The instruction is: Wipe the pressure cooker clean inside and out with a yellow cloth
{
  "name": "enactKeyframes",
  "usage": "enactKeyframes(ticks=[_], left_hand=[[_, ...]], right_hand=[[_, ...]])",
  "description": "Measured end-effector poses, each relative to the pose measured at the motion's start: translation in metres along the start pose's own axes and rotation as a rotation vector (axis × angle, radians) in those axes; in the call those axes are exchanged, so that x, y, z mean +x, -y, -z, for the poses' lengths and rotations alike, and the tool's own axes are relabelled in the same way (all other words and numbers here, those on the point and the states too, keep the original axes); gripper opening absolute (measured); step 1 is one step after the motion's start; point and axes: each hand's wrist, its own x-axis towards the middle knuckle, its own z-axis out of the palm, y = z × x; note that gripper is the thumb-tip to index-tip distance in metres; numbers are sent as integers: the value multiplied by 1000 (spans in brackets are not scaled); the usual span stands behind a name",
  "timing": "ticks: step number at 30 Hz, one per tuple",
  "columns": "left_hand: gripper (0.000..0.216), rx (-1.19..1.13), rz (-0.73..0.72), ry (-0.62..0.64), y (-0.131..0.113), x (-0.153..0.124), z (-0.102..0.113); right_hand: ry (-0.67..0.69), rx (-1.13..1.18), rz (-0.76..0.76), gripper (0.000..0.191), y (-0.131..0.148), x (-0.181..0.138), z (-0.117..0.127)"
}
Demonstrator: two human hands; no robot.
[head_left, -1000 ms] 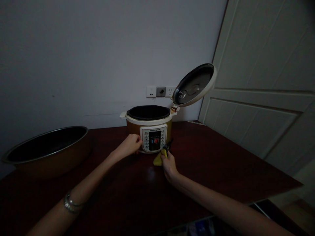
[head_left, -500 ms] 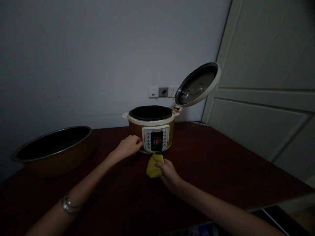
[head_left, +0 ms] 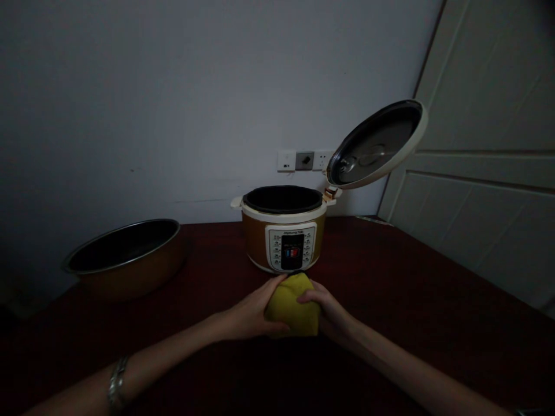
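A yellow cloth (head_left: pixel 291 306) is bunched up between both of my hands, low over the dark red table (head_left: pixel 416 300). My left hand (head_left: pixel 254 315) grips its left side, thumb under and fingers over the top. My right hand (head_left: pixel 327 309) clasps its right side. Just behind the cloth stands a gold electric pressure cooker (head_left: pixel 284 236) with a white control panel and a lit display. Its black inner pot shows, and its hinged lid (head_left: pixel 376 144) stands raised to the right.
A wide dark metal basin (head_left: pixel 125 254) sits on the table at the left. Wall sockets (head_left: pixel 304 160) are behind the cooker. A pale panelled door (head_left: pixel 485 173) fills the right side.
My left hand left the cooker's front and came back to take the cloth. My right hand drew the cloth toward me. The view shifted left.
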Motion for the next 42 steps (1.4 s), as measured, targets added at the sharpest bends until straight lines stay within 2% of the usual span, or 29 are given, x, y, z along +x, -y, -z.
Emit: enactKeyframes(ticks=[2,5,8,11,15,18,20,23,25,28,31,33,35,37,39,42], left_hand=[[94,-78,39,16,1,0,-7],[74,-148,102,4,1,5,-8],[55,-180,175,-12,4,12,-5],[40,-114,209,51,10,19,2],[46,62,182,171,15,20,16],[39,115,133,235,16,20,25],[34,50,170,218,19,21,26],[44,-135,360,137,32,29,21],[45,-197,487,89,45,35,17],[37,-196,549,32,63,41,16],[31,-168,543,-13,66,39,19],[42,-240,535,48,60,36,23],[60,-378,524,168,51,34,26],[65,-451,527,240,42,34,27],[58,-403,541,218,39,36,26],[46,-243,548,114,42,40,21]], right_hand=[[49,-121,58,62,1,-4,5],[63,-544,266,86,5,-9,13],[75,-984,475,82,11,-9,23],[150,-1200,458,66,16,-2,34],[189,-1188,141,28,18,9,52],[166,-1075,-9,31,16,16,64],[175,-1030,-49,36,15,22,70],[168,-992,-123,44,16,36,79],[100,-1025,-157,42,21,46,87],[-30,-1106,-155,36,28,55,99],[-34,-1126,-98,35,32,55,106],[0,-1120,-49,35,30,51,104],[21,-1113,-16,34,26,48,98],[20,-1116,8,35,22,46,90],[7,-1149,67,35,17,46,83],[-14,-1266,207,33,16,46,76]])
